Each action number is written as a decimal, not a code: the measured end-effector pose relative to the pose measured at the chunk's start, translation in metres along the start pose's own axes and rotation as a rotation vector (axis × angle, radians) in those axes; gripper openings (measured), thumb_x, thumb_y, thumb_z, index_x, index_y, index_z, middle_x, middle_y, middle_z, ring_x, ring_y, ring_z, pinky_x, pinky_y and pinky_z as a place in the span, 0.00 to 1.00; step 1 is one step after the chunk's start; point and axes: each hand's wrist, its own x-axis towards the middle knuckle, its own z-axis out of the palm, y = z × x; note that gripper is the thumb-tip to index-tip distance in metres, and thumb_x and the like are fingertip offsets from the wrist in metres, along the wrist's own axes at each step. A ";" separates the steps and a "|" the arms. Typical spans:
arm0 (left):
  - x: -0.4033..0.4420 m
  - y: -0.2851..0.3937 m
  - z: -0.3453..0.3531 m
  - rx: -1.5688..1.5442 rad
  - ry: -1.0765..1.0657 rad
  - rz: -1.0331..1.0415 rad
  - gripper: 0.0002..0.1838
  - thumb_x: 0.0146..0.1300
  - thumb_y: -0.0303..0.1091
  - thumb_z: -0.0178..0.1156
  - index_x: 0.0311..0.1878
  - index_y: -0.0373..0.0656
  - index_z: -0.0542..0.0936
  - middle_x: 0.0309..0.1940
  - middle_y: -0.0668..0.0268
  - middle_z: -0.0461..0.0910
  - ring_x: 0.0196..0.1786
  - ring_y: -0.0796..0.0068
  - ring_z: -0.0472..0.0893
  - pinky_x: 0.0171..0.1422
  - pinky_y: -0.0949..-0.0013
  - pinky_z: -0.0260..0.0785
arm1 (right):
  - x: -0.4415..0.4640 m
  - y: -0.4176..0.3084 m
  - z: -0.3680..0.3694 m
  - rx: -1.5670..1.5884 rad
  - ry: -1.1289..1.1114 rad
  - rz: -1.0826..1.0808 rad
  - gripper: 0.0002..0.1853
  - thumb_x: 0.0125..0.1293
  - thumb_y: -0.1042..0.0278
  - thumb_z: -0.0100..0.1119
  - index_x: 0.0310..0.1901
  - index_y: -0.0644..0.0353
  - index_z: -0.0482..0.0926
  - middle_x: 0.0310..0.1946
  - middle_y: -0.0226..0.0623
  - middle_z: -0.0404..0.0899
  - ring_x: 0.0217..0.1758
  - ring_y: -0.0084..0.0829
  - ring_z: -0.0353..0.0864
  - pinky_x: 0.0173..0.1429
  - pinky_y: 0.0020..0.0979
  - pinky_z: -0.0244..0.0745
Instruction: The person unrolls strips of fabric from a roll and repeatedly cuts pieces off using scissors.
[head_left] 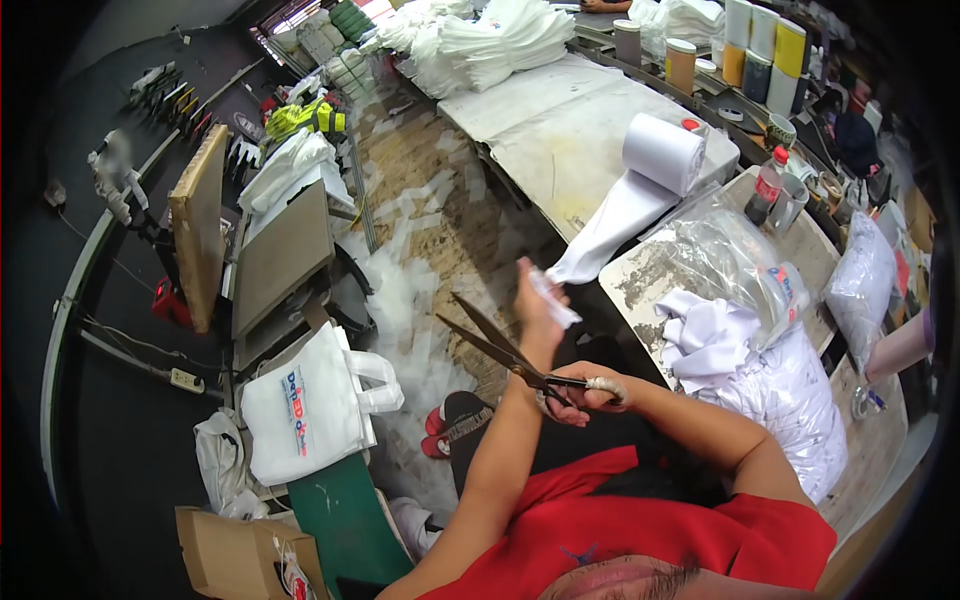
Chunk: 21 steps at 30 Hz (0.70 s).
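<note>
My left hand (536, 304) reaches forward with its fingers closed on the loose end of a white fabric strip (625, 222). That strip runs down from a thick white roll (662, 152) lying on the worktable. Closer to my body, my right hand (592, 394) grips a large pair of scissors (492, 345) by its handles, which look wrapped. The scissor blades are spread apart and point up to the left, with nothing visible between them. They pass in front of my left forearm.
White fabric stacks (495, 45) lie on the far end of the long table (540, 110). At the right are a cola bottle (767, 185), ink jars (680, 65) and a plastic bag of white scraps (775, 400). Heat presses (285, 255) and printed white bags (310, 410) stand left. Scraps cover the floor.
</note>
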 end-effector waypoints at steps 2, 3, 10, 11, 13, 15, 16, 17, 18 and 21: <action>-0.003 -0.022 0.036 0.074 -0.274 -0.108 0.34 0.69 0.71 0.46 0.35 0.44 0.76 0.23 0.72 0.72 0.24 0.79 0.70 0.30 0.72 0.66 | 0.001 -0.003 0.006 0.063 -0.021 0.045 0.36 0.54 0.32 0.71 0.39 0.65 0.74 0.25 0.29 0.70 0.25 0.19 0.69 0.28 0.22 0.66; -0.017 -0.026 0.056 0.153 -0.459 -0.161 0.46 0.66 0.78 0.39 0.51 0.36 0.78 0.36 0.62 0.80 0.40 0.71 0.79 0.49 0.67 0.73 | 0.000 -0.003 0.009 0.113 -0.062 0.068 0.36 0.54 0.33 0.71 0.40 0.65 0.74 0.25 0.29 0.70 0.25 0.19 0.69 0.28 0.22 0.66; -0.030 -0.013 0.041 0.128 -0.610 -0.266 0.55 0.64 0.80 0.35 0.63 0.28 0.72 0.60 0.45 0.75 0.66 0.54 0.73 0.75 0.54 0.60 | -0.001 -0.005 0.000 0.081 -0.092 0.028 0.32 0.57 0.40 0.72 0.42 0.65 0.74 0.27 0.28 0.70 0.27 0.20 0.70 0.33 0.23 0.67; -0.032 -0.005 0.025 0.116 -0.528 -0.235 0.52 0.66 0.78 0.35 0.56 0.29 0.76 0.54 0.46 0.79 0.60 0.56 0.77 0.71 0.57 0.65 | 0.000 -0.005 0.000 0.015 -0.013 -0.012 0.30 0.58 0.43 0.73 0.42 0.64 0.74 0.27 0.27 0.70 0.27 0.20 0.70 0.34 0.23 0.67; -0.034 0.009 -0.017 0.117 -0.422 -0.144 0.46 0.70 0.74 0.36 0.42 0.32 0.80 0.42 0.50 0.83 0.48 0.60 0.82 0.61 0.60 0.72 | -0.002 0.002 -0.003 -0.152 0.125 0.024 0.21 0.63 0.53 0.72 0.42 0.62 0.74 0.27 0.25 0.69 0.28 0.19 0.70 0.36 0.22 0.67; -0.040 0.021 -0.050 0.105 -0.373 -0.026 0.40 0.74 0.67 0.36 0.33 0.36 0.80 0.32 0.53 0.84 0.38 0.62 0.83 0.53 0.63 0.74 | -0.002 0.016 -0.007 -0.495 0.376 0.021 0.13 0.68 0.61 0.65 0.45 0.59 0.75 0.28 0.24 0.69 0.31 0.16 0.70 0.37 0.21 0.67; -0.044 0.027 -0.059 0.078 -0.351 0.034 0.38 0.77 0.62 0.36 0.30 0.36 0.80 0.29 0.54 0.83 0.35 0.62 0.83 0.49 0.65 0.74 | -0.003 0.015 -0.009 -0.368 0.394 0.096 0.14 0.68 0.59 0.65 0.45 0.59 0.75 0.28 0.24 0.70 0.31 0.16 0.70 0.36 0.22 0.67; -0.049 0.029 -0.065 0.219 -0.180 0.047 0.35 0.78 0.57 0.36 0.31 0.36 0.80 0.29 0.54 0.83 0.34 0.62 0.83 0.49 0.66 0.73 | -0.004 0.020 -0.012 -0.299 0.407 0.053 0.15 0.68 0.57 0.65 0.45 0.59 0.75 0.27 0.24 0.70 0.31 0.16 0.70 0.36 0.23 0.67; -0.057 0.029 -0.054 0.231 -0.113 0.120 0.35 0.78 0.56 0.37 0.32 0.35 0.81 0.29 0.54 0.83 0.33 0.64 0.83 0.48 0.66 0.73 | -0.003 0.024 -0.015 -0.233 0.421 0.013 0.16 0.68 0.56 0.65 0.44 0.59 0.75 0.27 0.24 0.70 0.30 0.17 0.70 0.36 0.23 0.67; -0.070 0.036 -0.040 0.247 -0.210 0.135 0.34 0.78 0.56 0.39 0.34 0.36 0.82 0.30 0.54 0.84 0.35 0.64 0.84 0.46 0.67 0.74 | -0.002 0.020 -0.011 -0.465 0.533 0.014 0.21 0.66 0.51 0.66 0.44 0.62 0.74 0.26 0.26 0.70 0.29 0.19 0.71 0.36 0.26 0.69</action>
